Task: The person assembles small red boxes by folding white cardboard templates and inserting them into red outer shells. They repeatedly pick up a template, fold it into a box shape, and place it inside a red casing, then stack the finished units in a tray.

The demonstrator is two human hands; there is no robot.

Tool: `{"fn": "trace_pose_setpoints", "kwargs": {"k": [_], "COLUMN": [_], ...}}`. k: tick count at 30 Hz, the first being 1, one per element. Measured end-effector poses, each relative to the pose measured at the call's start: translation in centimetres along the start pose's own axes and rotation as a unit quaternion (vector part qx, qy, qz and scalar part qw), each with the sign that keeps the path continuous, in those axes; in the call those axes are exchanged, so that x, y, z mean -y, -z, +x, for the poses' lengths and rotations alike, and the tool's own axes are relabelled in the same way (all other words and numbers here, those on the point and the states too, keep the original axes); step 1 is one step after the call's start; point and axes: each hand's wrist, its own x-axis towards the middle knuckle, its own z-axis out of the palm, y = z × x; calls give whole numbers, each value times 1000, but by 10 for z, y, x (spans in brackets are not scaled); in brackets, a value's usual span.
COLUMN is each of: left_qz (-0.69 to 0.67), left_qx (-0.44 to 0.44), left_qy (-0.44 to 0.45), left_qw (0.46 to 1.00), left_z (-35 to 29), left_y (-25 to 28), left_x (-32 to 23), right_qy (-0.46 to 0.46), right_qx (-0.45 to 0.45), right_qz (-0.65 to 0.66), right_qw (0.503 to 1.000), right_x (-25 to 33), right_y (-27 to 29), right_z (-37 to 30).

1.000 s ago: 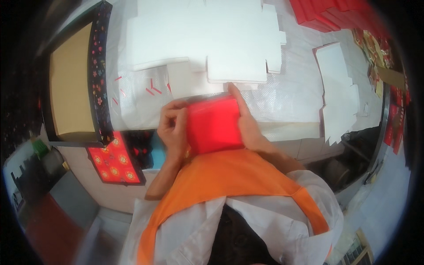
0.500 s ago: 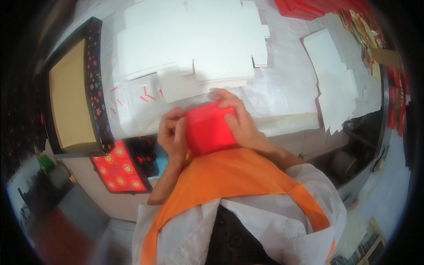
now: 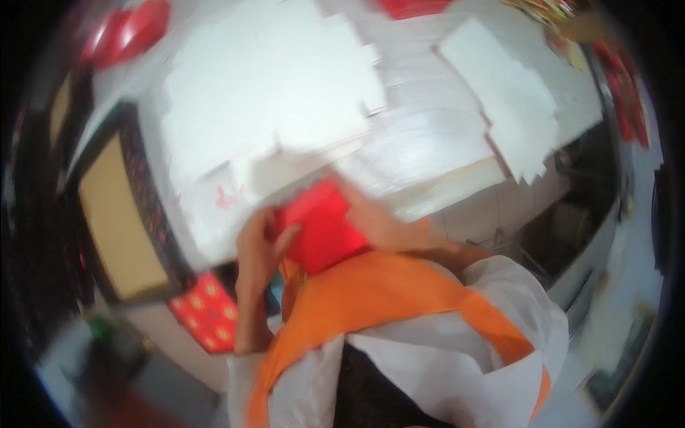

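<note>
A small red box (image 3: 322, 230) sits between both my hands, close to my chest at the near edge of the white table (image 3: 428, 150). My left hand (image 3: 258, 246) grips its left side, fingers curled onto the red face. My right hand (image 3: 378, 225) holds the right side; it is blurred by motion. Behind the box lie stacks of flat white die-cut cardboard blanks (image 3: 264, 107). My orange scarf and white sleeves fill the lower part of the view.
A second pile of white blanks (image 3: 510, 100) lies at the right. A tan board in a dark patterned frame (image 3: 118, 214) stands at the left, with a red patterned box (image 3: 207, 314) below it. Red items (image 3: 128, 32) lie at the far corners.
The view has swung and blurred; the table now looks tilted. The red box stays in both hands and has come a little nearer to my chest.
</note>
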Motion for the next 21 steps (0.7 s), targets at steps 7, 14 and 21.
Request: {"fn": "trace_pose_setpoints", "kwargs": {"k": [7, 14, 21], "left_qz": [-55, -266, -341], "left_qx": [30, -133, -145], "left_qy": [-49, -56, 38], "left_qw": [997, 953, 928], "left_z": [-11, 57, 109], "left_y": [11, 25, 0], "left_x": [30, 51, 82], "right_qy": [149, 267, -174], "right_qx": [-19, -334, -487], "right_qz": [-167, -519, -629], "right_qw": [974, 740, 581], "right_x": [-24, 13, 35], "right_y": [-40, 115, 368], "right_z": [12, 10, -93]}}
